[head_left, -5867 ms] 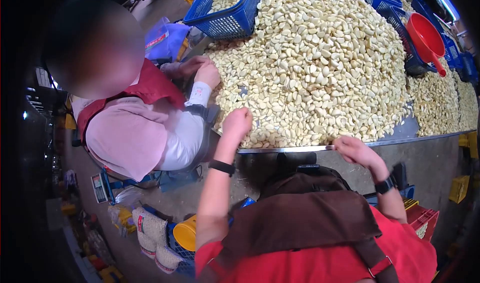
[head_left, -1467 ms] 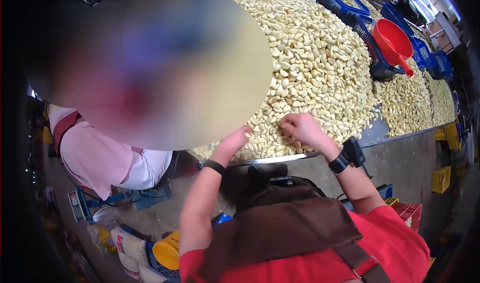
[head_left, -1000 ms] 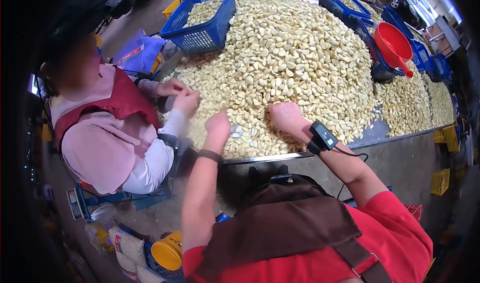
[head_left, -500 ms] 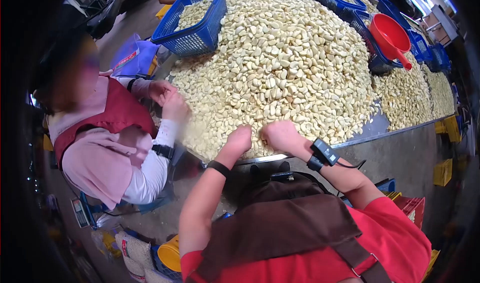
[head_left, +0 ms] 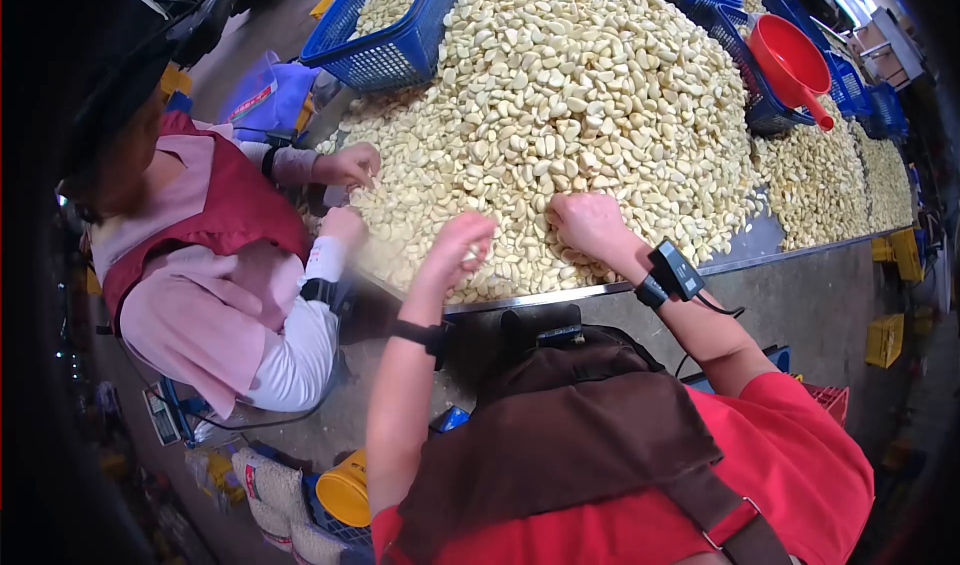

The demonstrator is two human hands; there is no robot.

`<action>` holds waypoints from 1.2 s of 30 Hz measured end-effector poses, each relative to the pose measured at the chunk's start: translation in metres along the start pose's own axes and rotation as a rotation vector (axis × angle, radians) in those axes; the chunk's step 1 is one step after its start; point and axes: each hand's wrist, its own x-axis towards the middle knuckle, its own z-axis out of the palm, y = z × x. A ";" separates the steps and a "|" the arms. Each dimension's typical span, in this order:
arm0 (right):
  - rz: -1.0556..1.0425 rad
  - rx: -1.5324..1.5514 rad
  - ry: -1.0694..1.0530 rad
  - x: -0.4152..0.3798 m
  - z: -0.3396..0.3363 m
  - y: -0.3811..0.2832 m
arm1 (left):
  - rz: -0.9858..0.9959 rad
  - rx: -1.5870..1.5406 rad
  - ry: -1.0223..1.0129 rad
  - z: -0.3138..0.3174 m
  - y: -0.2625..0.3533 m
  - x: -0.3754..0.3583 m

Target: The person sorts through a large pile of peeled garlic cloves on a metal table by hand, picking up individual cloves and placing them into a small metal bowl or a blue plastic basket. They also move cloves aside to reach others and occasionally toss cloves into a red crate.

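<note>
A large heap of pale pieces that look like peeled garlic cloves [head_left: 600, 115] covers the metal-edged table. My left hand [head_left: 462, 245] is raised slightly over the near side of the heap, its fingers curled round what looks like a pale garlic clove. To its right, my right hand [head_left: 590, 225] rests against the front slope with fingers bent down into the cloves. Its fingertips are closed and partly hidden, so what they pinch cannot be made out.
A co-worker's hands [head_left: 345, 170] work at the heap's left edge. A blue basket [head_left: 385, 50] of cloves stands at back left. At the right, a red scoop [head_left: 790, 60] lies on another blue basket [head_left: 770, 115]. The table's metal edge [head_left: 560, 297] runs before me.
My left hand has lifted and moved slightly left, away from the right. My right hand has moved farther up the heap. The co-worker's hands have come apart.
</note>
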 end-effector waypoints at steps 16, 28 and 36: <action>-0.311 -0.052 -0.172 0.006 0.026 -0.039 | 0.090 1.287 0.241 0.010 -0.015 0.002; 0.427 1.491 0.013 0.016 0.006 -0.033 | 0.464 0.992 0.319 0.077 0.020 -0.015; 0.430 1.872 -0.185 0.014 -0.020 -0.050 | 0.676 0.879 0.330 0.074 0.035 -0.022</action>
